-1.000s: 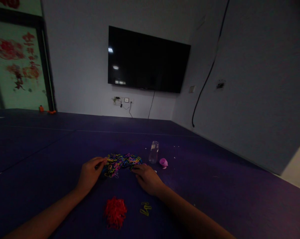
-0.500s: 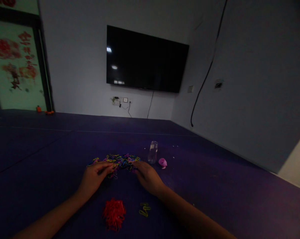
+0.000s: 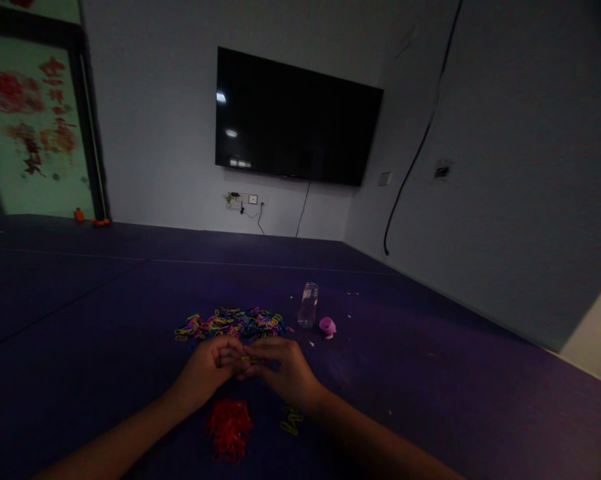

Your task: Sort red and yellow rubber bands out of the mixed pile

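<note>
At lower left of centre, the left hand (image 3: pixel 205 371) is curling in a narrow cup; whether its grip is holding anything, one cannot tell. Mixed clips (image 3: pixel 260 323) are lying just beyond, red clips (image 3: pixel 230 429) nearer. At lower centre, a yellow clip (image 3: pixel 251 359) is showing between the fingertips, likely light, springy and slippery, best taken by its edges. The right hand (image 3: pixel 289 375) is pinching it narrowly.

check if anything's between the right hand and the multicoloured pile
Nothing visible stands between the right hand and the multicoloured pile. The transparent bottle and pink piece sit to the pile's right; the left hand is at the right's fingertips.
</note>
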`<state>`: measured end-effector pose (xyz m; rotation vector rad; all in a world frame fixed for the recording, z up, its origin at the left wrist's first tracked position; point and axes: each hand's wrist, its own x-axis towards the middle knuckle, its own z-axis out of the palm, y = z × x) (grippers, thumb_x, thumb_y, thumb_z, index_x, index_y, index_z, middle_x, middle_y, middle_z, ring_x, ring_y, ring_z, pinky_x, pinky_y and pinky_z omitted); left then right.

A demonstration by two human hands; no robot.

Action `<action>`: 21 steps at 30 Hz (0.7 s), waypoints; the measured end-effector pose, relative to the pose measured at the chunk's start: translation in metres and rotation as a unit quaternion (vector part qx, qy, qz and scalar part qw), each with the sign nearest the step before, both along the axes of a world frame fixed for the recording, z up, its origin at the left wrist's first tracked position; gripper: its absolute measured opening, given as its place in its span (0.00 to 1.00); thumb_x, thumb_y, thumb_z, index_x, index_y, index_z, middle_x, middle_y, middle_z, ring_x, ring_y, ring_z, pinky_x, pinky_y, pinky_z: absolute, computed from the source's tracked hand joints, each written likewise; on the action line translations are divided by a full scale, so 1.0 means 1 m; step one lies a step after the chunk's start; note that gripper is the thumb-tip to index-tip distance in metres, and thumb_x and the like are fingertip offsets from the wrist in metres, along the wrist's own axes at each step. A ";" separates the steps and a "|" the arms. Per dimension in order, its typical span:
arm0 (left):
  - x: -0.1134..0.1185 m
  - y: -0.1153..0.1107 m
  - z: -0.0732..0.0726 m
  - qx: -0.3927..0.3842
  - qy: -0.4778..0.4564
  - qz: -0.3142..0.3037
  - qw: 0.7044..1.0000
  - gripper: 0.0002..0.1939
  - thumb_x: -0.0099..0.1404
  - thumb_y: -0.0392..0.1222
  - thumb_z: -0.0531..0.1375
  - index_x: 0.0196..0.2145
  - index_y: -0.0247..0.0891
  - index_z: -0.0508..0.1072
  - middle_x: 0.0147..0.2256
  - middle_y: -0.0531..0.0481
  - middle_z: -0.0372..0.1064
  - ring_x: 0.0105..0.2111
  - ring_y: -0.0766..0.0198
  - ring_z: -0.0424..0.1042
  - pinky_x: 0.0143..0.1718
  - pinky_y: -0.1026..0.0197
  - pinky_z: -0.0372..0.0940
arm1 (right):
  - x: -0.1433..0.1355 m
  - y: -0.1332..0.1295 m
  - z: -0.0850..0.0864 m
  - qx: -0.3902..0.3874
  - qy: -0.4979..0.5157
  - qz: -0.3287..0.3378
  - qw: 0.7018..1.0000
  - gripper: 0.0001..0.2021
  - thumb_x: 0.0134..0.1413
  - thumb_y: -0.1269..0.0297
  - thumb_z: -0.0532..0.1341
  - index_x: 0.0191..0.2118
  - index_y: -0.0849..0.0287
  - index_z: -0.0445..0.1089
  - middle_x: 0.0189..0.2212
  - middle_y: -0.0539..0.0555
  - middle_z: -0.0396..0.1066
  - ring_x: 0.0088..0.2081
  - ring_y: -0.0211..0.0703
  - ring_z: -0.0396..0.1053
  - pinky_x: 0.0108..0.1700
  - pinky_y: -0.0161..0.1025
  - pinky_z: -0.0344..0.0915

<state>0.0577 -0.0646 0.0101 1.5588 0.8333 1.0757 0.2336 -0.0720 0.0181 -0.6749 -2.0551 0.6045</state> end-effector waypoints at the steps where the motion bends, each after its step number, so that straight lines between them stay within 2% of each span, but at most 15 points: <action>1: 0.000 0.000 0.000 -0.011 -0.007 -0.004 1.000 0.11 0.50 0.45 0.65 0.25 0.38 0.66 0.22 0.54 0.71 0.23 0.63 0.72 0.29 0.61 0.67 | 0.000 0.001 -0.002 0.017 0.007 -0.004 1.000 0.08 0.54 0.66 0.61 0.40 0.54 0.75 0.32 0.52 0.73 0.33 0.38 0.71 0.35 0.34 0.68; 5: 0.001 0.001 -0.002 -0.043 -0.025 -0.019 0.999 0.13 0.49 0.45 0.66 0.26 0.37 0.66 0.23 0.54 0.71 0.25 0.63 0.72 0.30 0.61 0.66 | 0.001 0.004 -0.008 0.100 0.011 -0.030 0.994 0.09 0.56 0.71 0.58 0.35 0.56 0.77 0.29 0.53 0.73 0.30 0.38 0.70 0.32 0.33 0.66; 7: 0.001 0.001 -0.003 -0.047 -0.030 -0.023 0.998 0.14 0.48 0.45 0.67 0.26 0.37 0.66 0.23 0.54 0.71 0.25 0.63 0.72 0.31 0.60 0.66 | 0.001 0.004 -0.008 0.118 -0.004 -0.037 0.992 0.10 0.55 0.72 0.57 0.33 0.56 0.77 0.28 0.53 0.73 0.30 0.38 0.69 0.31 0.33 0.66; 9: 0.001 0.001 -0.004 -0.048 -0.025 -0.025 0.998 0.14 0.48 0.45 0.67 0.27 0.37 0.66 0.23 0.54 0.71 0.26 0.62 0.73 0.32 0.59 0.66 | 0.002 0.004 -0.006 0.104 -0.011 -0.035 0.994 0.10 0.55 0.72 0.58 0.33 0.56 0.77 0.27 0.52 0.72 0.29 0.37 0.69 0.32 0.33 0.66; 12: -0.001 0.001 -0.004 -0.032 0.002 -0.022 0.999 0.13 0.50 0.44 0.65 0.27 0.37 0.66 0.25 0.52 0.72 0.27 0.61 0.74 0.33 0.58 0.67 | 0.006 0.009 -0.004 0.032 -0.003 -0.029 0.999 0.08 0.52 0.71 0.60 0.32 0.56 0.77 0.28 0.52 0.73 0.30 0.37 0.69 0.32 0.33 0.66; 14: -0.005 0.003 -0.005 0.011 0.033 -0.005 0.999 0.10 0.53 0.44 0.62 0.29 0.38 0.67 0.25 0.51 0.73 0.27 0.61 0.74 0.33 0.58 0.68 | 0.013 0.014 -0.003 -0.046 -0.019 -0.010 0.999 0.06 0.50 0.70 0.62 0.32 0.56 0.77 0.28 0.51 0.73 0.29 0.36 0.69 0.31 0.32 0.65; 16: -0.012 0.007 -0.006 0.092 0.083 0.039 0.992 0.08 0.56 0.44 0.59 0.32 0.38 0.69 0.28 0.50 0.75 0.29 0.60 0.75 0.34 0.58 0.69 | 0.023 0.019 -0.002 -0.148 -0.059 0.024 0.987 0.04 0.46 0.68 0.64 0.30 0.58 0.77 0.25 0.51 0.73 0.26 0.35 0.68 0.27 0.30 0.64; 19: -0.025 0.017 -0.007 0.247 0.180 0.149 0.940 0.08 0.58 0.44 0.57 0.33 0.41 0.73 0.32 0.50 0.76 0.33 0.58 0.75 0.38 0.56 0.69 | 0.040 0.020 -0.002 -0.206 -0.083 0.036 0.974 0.07 0.43 0.64 0.66 0.30 0.59 0.78 0.26 0.51 0.73 0.26 0.36 0.69 0.28 0.31 0.65; 21: -0.033 0.023 -0.008 0.309 0.219 0.217 0.900 0.09 0.59 0.44 0.56 0.33 0.40 0.74 0.32 0.49 0.76 0.33 0.57 0.75 0.40 0.55 0.68 | 0.050 0.015 -0.004 -0.222 -0.091 0.034 0.970 0.07 0.42 0.64 0.67 0.30 0.59 0.78 0.26 0.52 0.73 0.26 0.36 0.69 0.28 0.31 0.65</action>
